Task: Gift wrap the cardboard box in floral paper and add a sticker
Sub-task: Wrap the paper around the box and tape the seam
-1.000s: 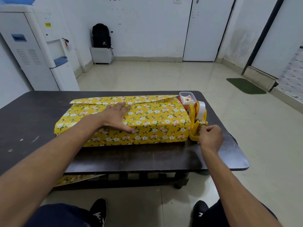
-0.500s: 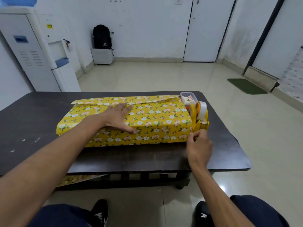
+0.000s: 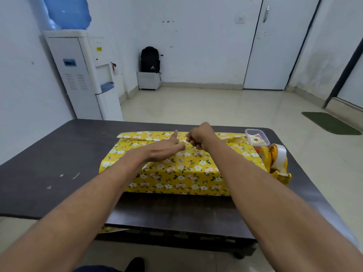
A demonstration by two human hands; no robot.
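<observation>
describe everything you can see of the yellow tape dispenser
The tape dispenser is yellow plastic, standing upright on the dark table close beside the right end of the wrapped box, just in front of a clear container. A whitish tape roll sits in its top. Neither the left hand nor the right hand touches it.

White walls (image 3: 196, 46), beige tiled floor (image 3: 206, 107), dark table (image 3: 49, 154)

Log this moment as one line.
left hand: flat on floral-wrapped box | right hand: curled at top seam, tape unseen | tape dispenser: beside box's right end
</observation>
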